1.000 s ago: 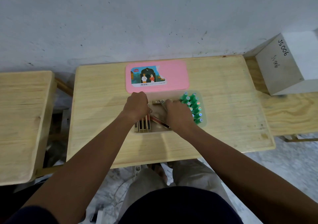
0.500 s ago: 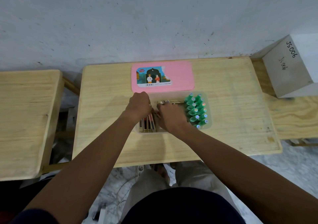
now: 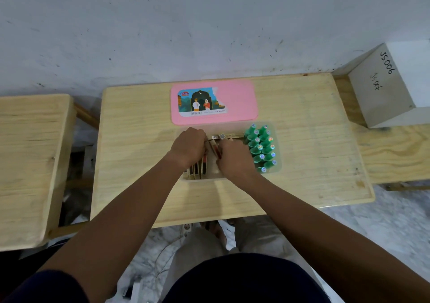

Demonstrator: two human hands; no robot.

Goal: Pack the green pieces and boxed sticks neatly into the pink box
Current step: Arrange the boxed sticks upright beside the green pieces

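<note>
A clear, shallow box (image 3: 278, 166) sits mid-table; its pink lid (image 3: 235, 102) with a picture label lies flat just behind it. Several green pieces (image 3: 260, 147) stand in two rows at the box's right end. Boxed sticks (image 3: 197, 171) stand on edge at its left end, and one more lies across the back (image 3: 229, 136). My left hand (image 3: 189, 145) is closed over the upright boxed sticks. My right hand (image 3: 233, 157) grips a tilted boxed stick (image 3: 215, 147) in the middle of the box.
The wooden table (image 3: 302, 163) has a second table (image 3: 30, 163) to its left and a bench to its right. A white block (image 3: 386, 88) marked JS006 stands on that bench. The wall runs close behind the table. My knees are under the front edge.
My right hand has slid left toward my left hand, bringing the tilted boxed stick closer to the upright ones. The camera view has shifted slightly.
</note>
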